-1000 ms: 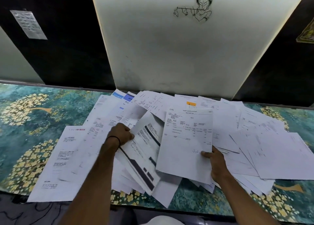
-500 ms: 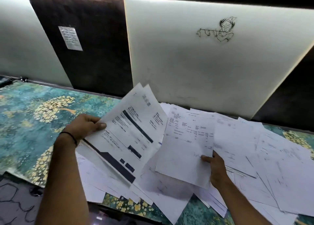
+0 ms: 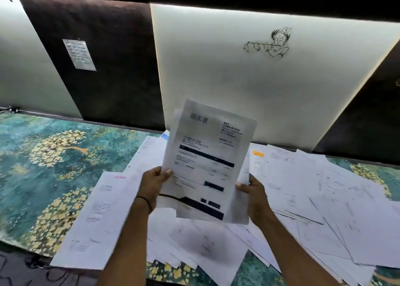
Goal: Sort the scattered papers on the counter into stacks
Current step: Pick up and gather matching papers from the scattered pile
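I hold a small bundle of white printed sheets with dark blue bars (image 3: 207,162) raised in front of me, clear of the heap, its top tipped a little toward one o'clock. My left hand (image 3: 154,185) pinches the bundle's edge at eight o'clock, thumb on the printed face and fingers curled behind. My right hand (image 3: 252,191) grips the opposite edge at four o'clock the same way, thumb in front. A thin black wristband (image 3: 145,201) circles my left wrist. Below and behind the bundle, loose white papers (image 3: 324,199) lie overlapping at all angles on the teal surface patterned with golden blossoms (image 3: 43,177), spreading from seven o'clock round to three o'clock, some reaching past its near edge. At twelve o'clock stands a pale wall panel (image 3: 216,76) bearing a black line drawing of a flute player (image 3: 270,43). At ten o'clock a small grey notice (image 3: 79,54) is fixed to a dark brown panel (image 3: 112,58).
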